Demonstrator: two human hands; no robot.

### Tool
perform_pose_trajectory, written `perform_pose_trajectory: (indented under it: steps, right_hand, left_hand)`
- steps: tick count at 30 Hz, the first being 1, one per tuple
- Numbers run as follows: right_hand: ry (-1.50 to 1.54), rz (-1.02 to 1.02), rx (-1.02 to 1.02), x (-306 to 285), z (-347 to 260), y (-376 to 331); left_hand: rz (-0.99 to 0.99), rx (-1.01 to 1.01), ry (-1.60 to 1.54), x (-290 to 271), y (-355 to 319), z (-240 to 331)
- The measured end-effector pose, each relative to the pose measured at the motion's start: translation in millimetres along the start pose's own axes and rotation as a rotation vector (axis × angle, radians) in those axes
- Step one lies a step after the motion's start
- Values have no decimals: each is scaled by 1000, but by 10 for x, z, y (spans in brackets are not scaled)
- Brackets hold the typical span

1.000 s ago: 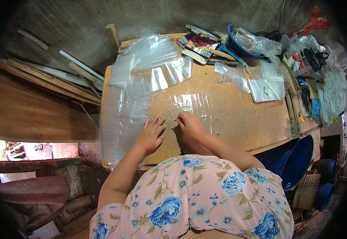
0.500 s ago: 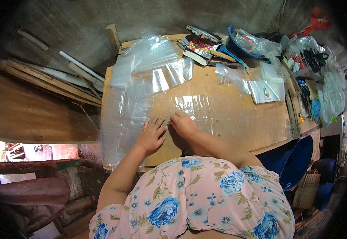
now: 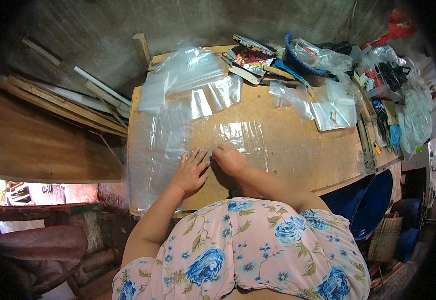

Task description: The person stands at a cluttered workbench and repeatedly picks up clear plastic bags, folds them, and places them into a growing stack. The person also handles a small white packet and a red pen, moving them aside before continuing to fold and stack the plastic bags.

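Note:
My left hand (image 3: pixel 191 173) lies flat with its fingers spread, on the wooden table top (image 3: pixel 288 160) beside a clear plastic sheet (image 3: pixel 160 145) that covers the table's left part. Just to the right, my right hand (image 3: pixel 229 160) is closed, thumb and fingers curled together over the table; whatever it pinches is too small or see-through to make out. Beyond it lies another thin clear plastic piece (image 3: pixel 235 131), shiny and creased. Farther back, a stack of clear plastic bags (image 3: pixel 188 72) rests at the table's far left.
Along the back lie small packets (image 3: pixel 250 62), a blue basket (image 3: pixel 298 60) and scissors with blue handles (image 3: pixel 292 70). Clear bags (image 3: pixel 335 115) lie at the right, near a crate (image 3: pixel 383 85). Blue tubs (image 3: pixel 368 205) stand below the right edge; planks (image 3: pixel 63 105) lean at left.
Both hands stay in nearly the same place, with only a very slight shift. The view has tilted a little; the plastic has not visibly moved.

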State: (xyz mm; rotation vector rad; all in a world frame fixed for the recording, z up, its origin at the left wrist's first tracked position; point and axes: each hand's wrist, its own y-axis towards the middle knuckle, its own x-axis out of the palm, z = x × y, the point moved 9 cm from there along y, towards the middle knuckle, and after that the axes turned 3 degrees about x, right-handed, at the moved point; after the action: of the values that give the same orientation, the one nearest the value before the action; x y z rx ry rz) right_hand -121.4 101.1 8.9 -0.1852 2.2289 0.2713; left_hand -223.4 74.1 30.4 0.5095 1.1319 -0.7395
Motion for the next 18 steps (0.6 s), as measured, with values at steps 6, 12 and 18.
perform_pose_trajectory:
  steps: [6, 12, 18]
  right_hand:
    - [50, 53, 50, -141, -13, -5]
    - [211, 450, 314, -1094, 572, -372]
    - [360, 881, 503, -2108, 1548, -1678]
  left_hand:
    - [14, 6, -23, -14, 7, 29]
    - [-9, -26, -19, 21, 28, 16]
    - [30, -49, 38, 52, 79, 20]
